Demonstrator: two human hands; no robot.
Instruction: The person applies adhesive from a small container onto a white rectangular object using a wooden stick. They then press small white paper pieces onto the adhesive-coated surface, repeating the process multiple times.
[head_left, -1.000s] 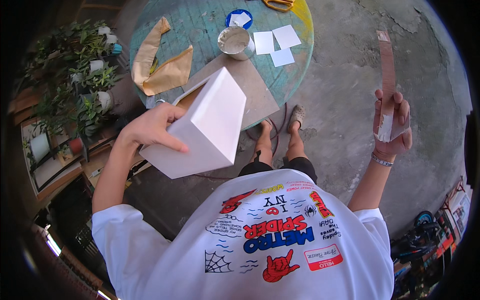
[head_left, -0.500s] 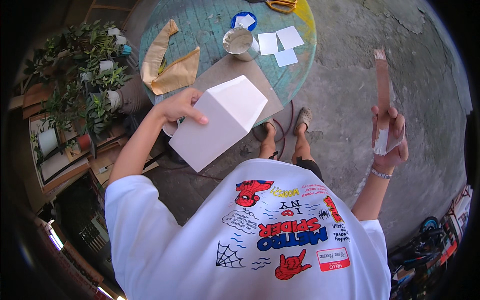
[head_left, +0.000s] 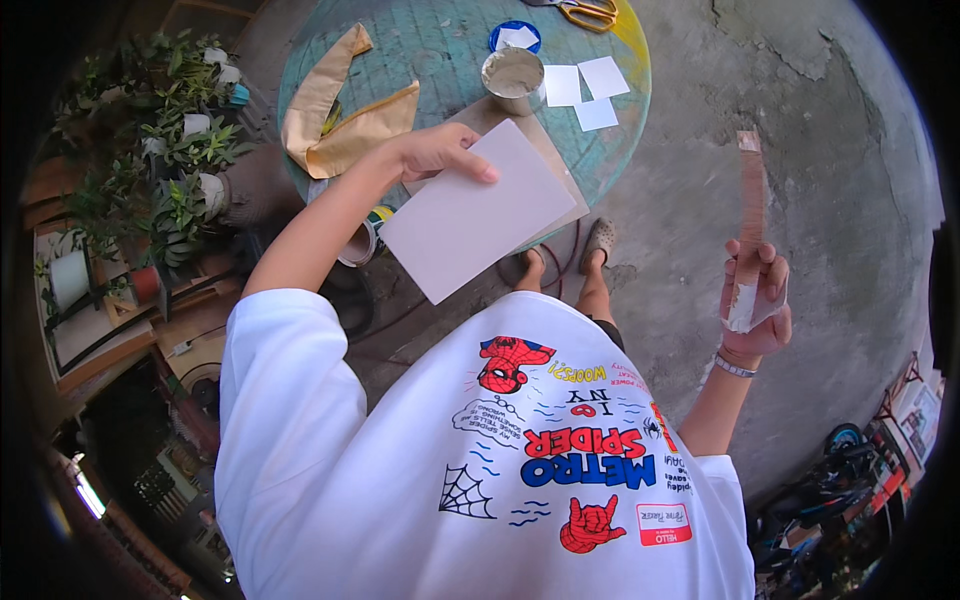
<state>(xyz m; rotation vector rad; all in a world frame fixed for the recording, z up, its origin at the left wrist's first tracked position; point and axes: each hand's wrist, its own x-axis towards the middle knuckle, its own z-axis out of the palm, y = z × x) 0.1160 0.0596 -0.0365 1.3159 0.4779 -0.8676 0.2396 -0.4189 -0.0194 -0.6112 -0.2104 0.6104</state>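
Note:
My left hand (head_left: 445, 155) grips a smooth white box-shaped piece (head_left: 480, 215) by its upper left edge, thumb on the broad flat face. The piece is tilted in the air over the near edge of a round green table (head_left: 430, 40), partly in front of a flat grey board (head_left: 545, 150). Off to the right, away from the table, my right hand (head_left: 757, 310) holds a long, narrow brown strip (head_left: 751, 200) upright, its fingers wrapped round the lower part. Both strip ends look whitish, and a thin pale sheet shows beside its lower end.
On the table stand a metal can (head_left: 514, 82) of greyish paste and a blue lid (head_left: 515, 37) with white pieces. White cards (head_left: 600, 76), scissors (head_left: 588, 12) and a folded tan sheet (head_left: 365, 135) lie around them. Potted plants (head_left: 190, 165) crowd the left; a motorbike (head_left: 830, 490) is at lower right.
The white piece has turned in my left hand, so only its broad face shows; its second face was visible before. My right hand and the strip have moved slightly down and left.

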